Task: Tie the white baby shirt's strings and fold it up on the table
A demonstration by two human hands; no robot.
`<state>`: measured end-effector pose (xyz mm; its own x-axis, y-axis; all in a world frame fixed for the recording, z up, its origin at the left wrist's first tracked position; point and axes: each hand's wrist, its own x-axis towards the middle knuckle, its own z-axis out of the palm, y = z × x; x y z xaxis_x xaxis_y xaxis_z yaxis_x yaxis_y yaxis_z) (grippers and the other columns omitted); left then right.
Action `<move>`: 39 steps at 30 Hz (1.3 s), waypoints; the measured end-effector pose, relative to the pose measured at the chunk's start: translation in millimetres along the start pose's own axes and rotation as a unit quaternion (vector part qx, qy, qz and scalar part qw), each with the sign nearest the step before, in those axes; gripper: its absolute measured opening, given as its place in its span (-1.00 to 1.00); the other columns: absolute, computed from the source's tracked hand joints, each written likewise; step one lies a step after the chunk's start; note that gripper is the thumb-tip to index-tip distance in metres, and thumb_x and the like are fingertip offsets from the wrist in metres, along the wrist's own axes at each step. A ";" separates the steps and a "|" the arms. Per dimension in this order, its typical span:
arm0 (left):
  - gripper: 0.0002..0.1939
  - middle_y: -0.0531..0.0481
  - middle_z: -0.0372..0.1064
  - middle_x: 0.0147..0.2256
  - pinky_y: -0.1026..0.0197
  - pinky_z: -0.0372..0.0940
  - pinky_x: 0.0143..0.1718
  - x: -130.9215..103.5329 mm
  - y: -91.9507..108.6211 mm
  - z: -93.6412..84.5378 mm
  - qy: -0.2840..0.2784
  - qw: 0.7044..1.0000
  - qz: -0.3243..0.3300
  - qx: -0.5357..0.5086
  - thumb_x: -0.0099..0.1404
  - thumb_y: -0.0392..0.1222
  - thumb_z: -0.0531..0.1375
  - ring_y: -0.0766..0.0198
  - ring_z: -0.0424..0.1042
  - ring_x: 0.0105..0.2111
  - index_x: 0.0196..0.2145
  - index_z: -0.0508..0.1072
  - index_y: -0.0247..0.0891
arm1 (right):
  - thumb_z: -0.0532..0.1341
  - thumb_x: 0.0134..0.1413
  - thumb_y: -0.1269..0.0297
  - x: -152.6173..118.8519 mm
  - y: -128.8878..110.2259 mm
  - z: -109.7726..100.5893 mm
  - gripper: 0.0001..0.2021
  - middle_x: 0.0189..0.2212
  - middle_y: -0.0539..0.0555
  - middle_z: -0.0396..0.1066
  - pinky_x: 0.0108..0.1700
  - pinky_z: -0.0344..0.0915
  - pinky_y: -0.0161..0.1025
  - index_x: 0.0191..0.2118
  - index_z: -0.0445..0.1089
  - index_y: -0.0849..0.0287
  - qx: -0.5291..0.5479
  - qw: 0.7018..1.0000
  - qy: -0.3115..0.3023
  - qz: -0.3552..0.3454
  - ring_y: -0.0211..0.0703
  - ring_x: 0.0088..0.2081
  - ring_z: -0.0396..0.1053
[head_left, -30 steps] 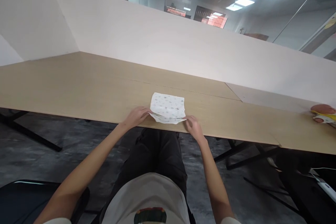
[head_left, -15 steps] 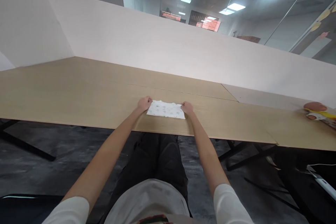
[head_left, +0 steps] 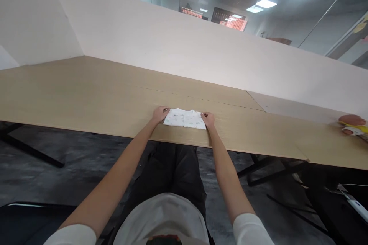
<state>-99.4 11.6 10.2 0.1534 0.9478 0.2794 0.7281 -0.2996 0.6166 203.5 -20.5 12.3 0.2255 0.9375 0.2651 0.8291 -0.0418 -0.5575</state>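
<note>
A small white baby shirt (head_left: 184,119) with a fine scattered print lies folded into a flat, wide strip on the table near its front edge. Its upper edge curves at the middle like a neckline, and a crease runs down the centre. My left hand (head_left: 160,114) closes its fingers on the shirt's upper left corner. At the opposite upper corner, my right hand (head_left: 208,119) pinches the fabric between thumb and fingers. Both hands rest at table height, and the fingertips are partly hidden.
The long wooden table (head_left: 86,95) runs along a white wall (head_left: 172,53) with windows above. Toward the right end lies a brown, yellow and white item (head_left: 353,122). Below are dark table legs (head_left: 31,151) and a black chair (head_left: 31,222) at left.
The shirt's upper edge now lies smoother, and its neckline shows more clearly. Both hands stay at its upper corners, with the fingers slightly shifted. The camera view has tilted a little.
</note>
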 end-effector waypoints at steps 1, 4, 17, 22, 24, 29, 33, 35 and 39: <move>-0.61 -0.20 0.50 -0.04 0.12 0.26 0.01 -1.5 0.9 0.0 0.002 1.000 -0.001 0.002 0.28 -0.09 0.06 0.07 0.44 -0.06 -0.09 0.57 -0.28 | 0.13 0.16 0.26 0.0 -0.6 0.3 -0.68 -0.13 0.22 0.54 -0.04 0.29 -0.29 -0.11 0.54 0.30 -0.006 1.000 0.003 0.000 -0.11 -0.11 0.46; -0.62 -0.18 0.50 -0.03 0.12 0.25 0.01 -3.3 3.1 0.2 0.000 1.000 -0.008 0.016 0.28 -0.10 0.06 0.08 0.42 -0.03 -0.09 0.57 -0.26 | 0.13 0.16 0.28 -0.9 -2.6 0.4 -0.69 -0.12 0.22 0.53 -0.05 0.28 -0.30 -0.12 0.54 0.30 -0.018 1.000 0.007 -0.002 -0.11 -0.10 0.45; -0.57 -0.21 0.47 0.00 0.12 0.22 0.05 0.4 -3.2 1.9 -0.009 0.999 0.018 0.037 0.28 -0.06 0.06 0.04 0.40 0.00 -0.06 0.56 -0.32 | 0.18 0.10 0.29 -4.7 -0.6 -0.8 -0.71 -0.16 0.22 0.55 -0.09 0.31 -0.31 -0.14 0.54 0.29 0.023 0.999 0.023 0.033 -0.11 -0.15 0.48; -0.57 -0.16 0.48 -0.02 0.11 0.21 0.06 1.3 -4.2 3.4 -0.010 0.997 0.027 0.067 0.30 -0.07 0.03 0.07 0.39 -0.01 -0.05 0.55 -0.30 | 0.18 0.07 0.29 -6.6 -2.2 -2.8 -0.74 -0.18 0.20 0.56 -0.11 0.33 -0.29 -0.18 0.55 0.26 0.035 0.998 0.028 0.034 -0.10 -0.16 0.49; -0.58 -0.15 0.48 -0.02 0.11 0.21 0.06 1.2 -3.9 3.7 -0.009 0.997 0.029 0.069 0.29 -0.08 0.03 0.07 0.39 -0.01 -0.06 0.55 -0.29 | 0.18 0.07 0.29 -7.4 -2.6 -3.2 -0.74 -0.19 0.20 0.56 -0.11 0.33 -0.29 -0.20 0.55 0.25 0.039 0.998 0.031 0.033 -0.09 -0.17 0.49; -0.61 -0.15 0.49 -0.03 0.11 0.21 0.07 0.7 -2.9 4.9 0.001 0.998 0.024 0.062 0.28 -0.09 0.05 0.09 0.39 -0.02 -0.08 0.56 -0.27 | 0.17 0.06 0.29 -8.1 -2.6 -3.6 -0.74 -0.20 0.22 0.55 -0.10 0.33 -0.27 -0.20 0.55 0.26 0.040 0.998 0.032 0.027 -0.08 -0.17 0.49; -0.63 -0.13 0.50 -0.05 0.10 0.22 0.06 0.8 -4.7 5.9 0.005 0.999 0.020 0.039 0.26 -0.09 0.07 0.08 0.40 -0.03 -0.11 0.57 -0.26 | 0.16 0.03 0.29 -7.7 -2.4 -2.9 -0.73 -0.22 0.22 0.55 -0.10 0.32 -0.26 -0.22 0.55 0.26 0.047 0.998 0.033 0.027 -0.08 -0.18 0.48; -0.64 -0.12 0.51 -0.06 0.10 0.24 0.03 1.2 -7.6 5.8 0.009 1.000 0.012 0.000 0.23 -0.07 0.10 0.08 0.42 -0.05 -0.13 0.57 -0.24 | 0.16 0.00 0.29 -7.4 -1.9 -2.6 -0.74 -0.24 0.21 0.55 -0.10 0.32 -0.26 -0.25 0.54 0.25 0.052 0.997 0.036 0.032 -0.08 -0.19 0.47; -0.69 -0.14 0.53 -0.12 0.11 0.30 -0.03 1.8 -13.8 4.0 0.023 0.992 0.003 -0.124 0.13 -0.05 0.18 0.09 0.46 -0.11 -0.24 0.58 -0.24 | 0.17 -0.10 0.26 -8.6 1.6 -3.7 -0.78 -0.29 0.16 0.54 -0.14 0.31 -0.25 -0.34 0.49 0.23 0.108 0.993 0.040 0.033 -0.08 -0.23 0.45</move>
<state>-106.5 18.0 -0.8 0.1227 0.9415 0.3139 0.5402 -0.3287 0.7747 204.8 -30.0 12.1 0.3226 0.9046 0.2788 0.6844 -0.0194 -0.7288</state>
